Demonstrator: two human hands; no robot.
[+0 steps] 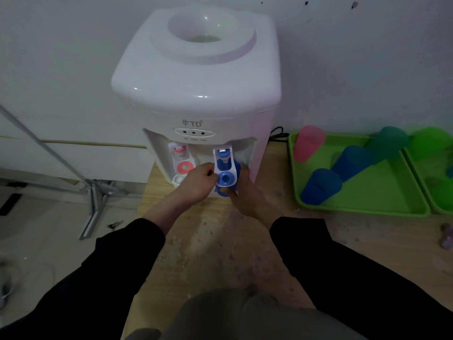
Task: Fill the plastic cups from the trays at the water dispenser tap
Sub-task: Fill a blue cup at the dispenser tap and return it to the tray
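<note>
A white water dispenser (196,77) stands on a wooden surface against the wall. It has a red tap (182,165) on the left and a blue tap (225,171) on the right. My left hand (198,180) grips the blue tap's lever from the left side. My right hand (245,190) holds a blue plastic cup (221,192) under the blue tap; most of the cup is hidden by the tap and my fingers.
A green tray (353,207) to the right holds a pink cup (307,143), two blue cups (321,186) and a teal cup (389,141), all upside down. A second green tray (438,207) with green cups lies at the far right. A metal stand (94,192) stands left.
</note>
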